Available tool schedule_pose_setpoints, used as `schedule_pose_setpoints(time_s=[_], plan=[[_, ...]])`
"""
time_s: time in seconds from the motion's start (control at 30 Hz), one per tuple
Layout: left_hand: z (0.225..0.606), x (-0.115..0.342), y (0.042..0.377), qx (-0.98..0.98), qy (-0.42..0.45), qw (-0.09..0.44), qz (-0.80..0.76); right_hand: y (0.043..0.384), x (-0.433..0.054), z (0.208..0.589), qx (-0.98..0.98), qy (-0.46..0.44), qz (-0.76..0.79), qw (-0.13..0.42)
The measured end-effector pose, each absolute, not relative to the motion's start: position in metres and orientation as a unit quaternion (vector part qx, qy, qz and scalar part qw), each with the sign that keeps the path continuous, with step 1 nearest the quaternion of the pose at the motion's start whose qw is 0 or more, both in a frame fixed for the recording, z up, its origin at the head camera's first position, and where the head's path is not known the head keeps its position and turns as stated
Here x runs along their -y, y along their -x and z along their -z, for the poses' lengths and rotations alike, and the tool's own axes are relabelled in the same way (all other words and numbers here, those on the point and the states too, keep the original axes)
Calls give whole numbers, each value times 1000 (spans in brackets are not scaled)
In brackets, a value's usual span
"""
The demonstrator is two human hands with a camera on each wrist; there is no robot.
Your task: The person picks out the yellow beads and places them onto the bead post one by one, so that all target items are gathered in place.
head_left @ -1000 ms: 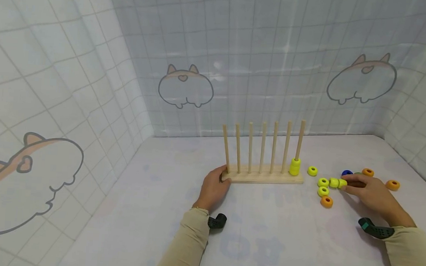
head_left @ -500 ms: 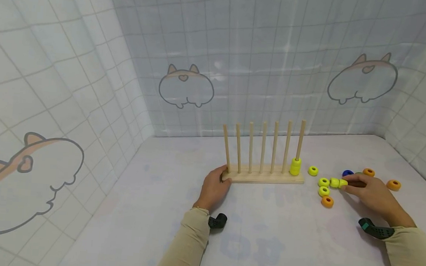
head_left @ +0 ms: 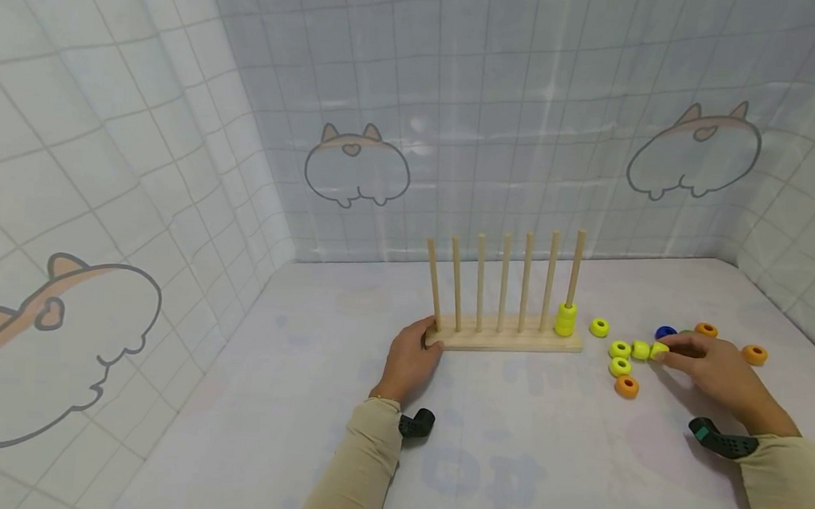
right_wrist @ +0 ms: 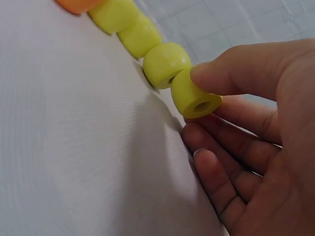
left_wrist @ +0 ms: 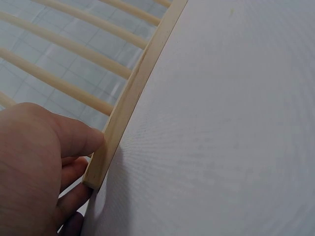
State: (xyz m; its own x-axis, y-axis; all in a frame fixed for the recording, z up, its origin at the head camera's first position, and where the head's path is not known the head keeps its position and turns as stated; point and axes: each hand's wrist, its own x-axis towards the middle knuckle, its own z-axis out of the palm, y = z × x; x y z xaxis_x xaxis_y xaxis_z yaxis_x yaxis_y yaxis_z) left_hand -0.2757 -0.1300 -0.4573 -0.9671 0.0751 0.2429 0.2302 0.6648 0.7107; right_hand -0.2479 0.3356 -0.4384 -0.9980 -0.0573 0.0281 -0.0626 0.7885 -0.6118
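Note:
A wooden peg rack with several upright rods stands on the table, with yellow beads stacked on its rightmost rod. My left hand grips the rack's left end, thumb on the front edge of the base. To the right of the rack, my right hand pinches a yellow bead between thumb and fingers, its hole showing at the near end. Another yellow bead sits right against it, and more yellow beads lie to its left.
An orange bead lies in front of the yellow ones. Beyond my right hand are a blue bead, a partly hidden green one and two orange beads. A single yellow bead lies near the rack. A tiled-pattern sheet rises behind.
My right hand has shifted very slightly to the right, and the pinched bead is now tilted against its neighbour. My left hand and the rack have stayed put.

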Motion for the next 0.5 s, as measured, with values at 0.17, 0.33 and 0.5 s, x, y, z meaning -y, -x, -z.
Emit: schedule_pose_setpoints(time_s=[0.17, 0.33, 0.5], plan=[[457, 130, 276, 907, 83, 95, 401, 247, -336, 437, 942, -26, -335, 4], [457, 129, 276, 907, 81, 92, 402, 247, -335, 435, 938, -15, -347, 7], [456, 130, 276, 906, 83, 93, 405, 246, -336, 435, 934, -10, -358, -5]])
